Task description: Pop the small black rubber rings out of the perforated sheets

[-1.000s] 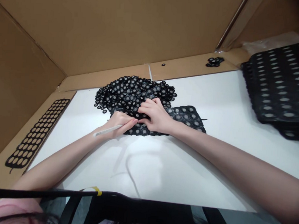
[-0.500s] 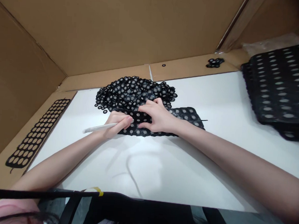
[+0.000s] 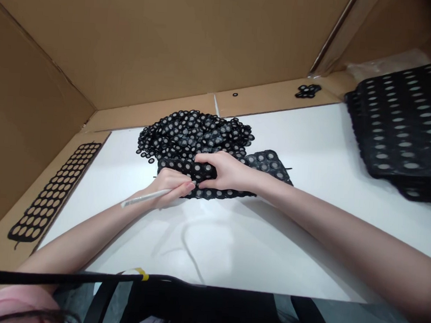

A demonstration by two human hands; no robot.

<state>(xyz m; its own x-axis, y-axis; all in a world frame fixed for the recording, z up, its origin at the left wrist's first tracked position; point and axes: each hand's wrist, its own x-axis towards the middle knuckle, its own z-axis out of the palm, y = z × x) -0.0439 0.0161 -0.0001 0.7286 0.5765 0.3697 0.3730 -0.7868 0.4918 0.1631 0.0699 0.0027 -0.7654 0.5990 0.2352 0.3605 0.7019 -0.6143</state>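
My left hand is closed around a slim white stick that looks like a pen or a tweezer-like tool. Its tip points at a black perforated rubber sheet with rows of round spots. My right hand grips the middle of this sheet, with its thumb on the near side and its fingers curled over the far side. The sheet looks bent or raised between my hands. Right behind it lies a heap of small black rings. The tool's tip is mostly hidden by my left fingers.
At the right is a stack of large black perforated sheets. A strip with punched-out holes lies on cardboard at the left. Several loose black pieces and one ring lie near the back cardboard wall. White board covers the table.
The sheet's left part has bent up between my hands. My right fingers have curled in and come down onto it, and my left hand has moved slightly right and lower with the stick.
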